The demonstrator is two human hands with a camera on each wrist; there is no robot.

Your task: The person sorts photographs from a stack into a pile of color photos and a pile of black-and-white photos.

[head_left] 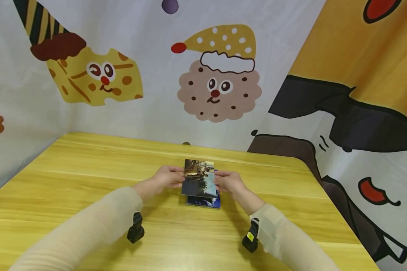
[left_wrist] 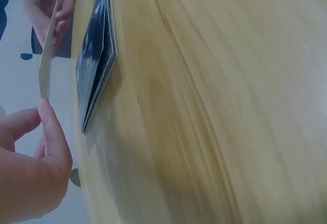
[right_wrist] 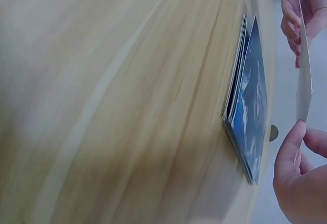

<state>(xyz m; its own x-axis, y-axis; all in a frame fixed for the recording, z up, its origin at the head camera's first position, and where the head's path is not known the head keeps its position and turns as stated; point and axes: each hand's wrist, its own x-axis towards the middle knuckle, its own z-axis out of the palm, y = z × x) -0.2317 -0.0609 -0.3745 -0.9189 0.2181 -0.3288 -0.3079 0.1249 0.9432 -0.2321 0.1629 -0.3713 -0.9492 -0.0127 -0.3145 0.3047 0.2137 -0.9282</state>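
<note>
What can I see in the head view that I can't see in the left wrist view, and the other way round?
Only the head view shows the printed face of the held card, the cartoon cheese and cartoon cookie on the backdrop, and both sleeves.

Only the left wrist view shows the card's pale underside, the open space between it and the blue stack, and the narrow gap under the stack's raised top piece.

Both show the left hand and right hand holding the card, the stack, and the wooden table.
</note>
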